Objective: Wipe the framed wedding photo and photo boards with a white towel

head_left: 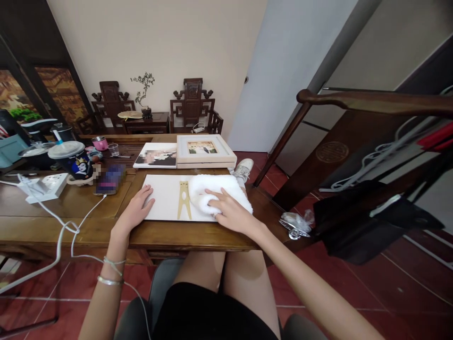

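- Head view: the right hand [230, 211] lies palm down on a white fluffy cloth [215, 192], its fingers [214, 194] spread and pressing into the pile rather than closed around it; the cloth sits under and ahead of the fingertips, bunched toward the left edge.
- The cloth rests on the right half of a flat white board [164, 197], which lies on the wooden surface [71, 212] straight in front of the person.
- The left hand [136, 212] is flat on the board's near left corner, fingers [146, 193] extended and loosely together, holding nothing, well apart from the cloth.
- A gold clothespin-shaped figure [184, 200] is on the board between the two hands, just beside the cloth's left edge.
- Beyond the board lie a photo print [155, 156] and a framed picture [205, 151], side by side.
- To the left stand a lidded cup [71, 160], a phone [109, 182] and a white power strip [46, 186] with a cable trailing off the surface.
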A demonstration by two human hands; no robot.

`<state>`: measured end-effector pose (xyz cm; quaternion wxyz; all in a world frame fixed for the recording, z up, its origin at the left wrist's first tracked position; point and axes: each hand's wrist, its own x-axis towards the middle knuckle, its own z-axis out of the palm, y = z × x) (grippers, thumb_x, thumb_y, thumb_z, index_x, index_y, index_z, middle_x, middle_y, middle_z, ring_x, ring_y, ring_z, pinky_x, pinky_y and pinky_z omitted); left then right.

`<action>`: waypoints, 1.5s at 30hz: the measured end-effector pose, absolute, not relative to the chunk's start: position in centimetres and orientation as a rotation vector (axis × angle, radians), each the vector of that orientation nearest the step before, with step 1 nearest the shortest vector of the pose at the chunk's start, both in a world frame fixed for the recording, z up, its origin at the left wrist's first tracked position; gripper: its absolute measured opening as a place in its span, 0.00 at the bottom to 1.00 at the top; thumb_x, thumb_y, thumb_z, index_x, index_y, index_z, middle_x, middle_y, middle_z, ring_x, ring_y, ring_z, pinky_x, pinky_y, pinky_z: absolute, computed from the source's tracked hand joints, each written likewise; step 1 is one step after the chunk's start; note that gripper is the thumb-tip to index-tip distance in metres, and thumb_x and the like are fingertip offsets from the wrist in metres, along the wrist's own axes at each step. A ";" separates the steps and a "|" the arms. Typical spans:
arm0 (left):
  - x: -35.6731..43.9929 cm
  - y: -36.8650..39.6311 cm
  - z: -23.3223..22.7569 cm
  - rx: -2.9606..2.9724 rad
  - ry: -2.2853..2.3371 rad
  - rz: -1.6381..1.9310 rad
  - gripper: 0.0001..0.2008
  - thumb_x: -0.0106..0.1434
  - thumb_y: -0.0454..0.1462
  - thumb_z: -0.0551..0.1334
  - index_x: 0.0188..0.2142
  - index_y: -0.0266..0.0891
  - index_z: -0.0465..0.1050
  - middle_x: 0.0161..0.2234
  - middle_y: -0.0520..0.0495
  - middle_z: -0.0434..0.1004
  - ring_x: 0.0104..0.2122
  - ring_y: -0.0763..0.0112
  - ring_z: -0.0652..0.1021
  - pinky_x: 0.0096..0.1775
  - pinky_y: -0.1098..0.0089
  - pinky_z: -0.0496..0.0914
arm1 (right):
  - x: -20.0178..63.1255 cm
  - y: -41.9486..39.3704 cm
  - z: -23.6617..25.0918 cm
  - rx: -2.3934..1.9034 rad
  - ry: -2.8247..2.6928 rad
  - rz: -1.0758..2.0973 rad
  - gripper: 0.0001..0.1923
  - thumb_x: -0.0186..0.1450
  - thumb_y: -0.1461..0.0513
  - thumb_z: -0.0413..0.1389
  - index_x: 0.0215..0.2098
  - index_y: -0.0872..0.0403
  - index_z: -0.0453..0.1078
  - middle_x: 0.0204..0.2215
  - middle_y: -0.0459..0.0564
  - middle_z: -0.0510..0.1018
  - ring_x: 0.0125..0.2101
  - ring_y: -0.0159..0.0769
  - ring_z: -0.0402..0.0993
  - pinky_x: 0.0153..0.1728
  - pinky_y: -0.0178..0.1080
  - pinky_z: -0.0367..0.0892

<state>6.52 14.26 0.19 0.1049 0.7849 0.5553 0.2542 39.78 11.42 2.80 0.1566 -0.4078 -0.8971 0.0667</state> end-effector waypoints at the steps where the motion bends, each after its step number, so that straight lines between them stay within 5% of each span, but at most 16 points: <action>1: 6.5 14.3 0.2 2.312 1.640 0.752 0.28 0.66 0.47 0.50 0.58 0.31 0.68 0.64 0.35 0.62 0.65 0.57 0.63 0.65 0.54 0.55 | 39.8 12.4 2.7 -1.182 -2.558 0.179 0.18 0.54 0.74 0.47 0.38 0.57 0.72 0.57 0.68 0.71 0.65 0.49 0.56 0.62 0.61 0.50; 45: 6.6 14.2 0.2 2.317 1.627 0.729 0.28 0.68 0.47 0.50 0.59 0.30 0.66 0.65 0.34 0.60 0.65 0.56 0.61 0.66 0.54 0.53 | 39.6 12.9 2.6 -1.177 -2.578 0.171 0.19 0.55 0.74 0.47 0.41 0.57 0.72 0.58 0.66 0.71 0.65 0.48 0.56 0.63 0.61 0.48</action>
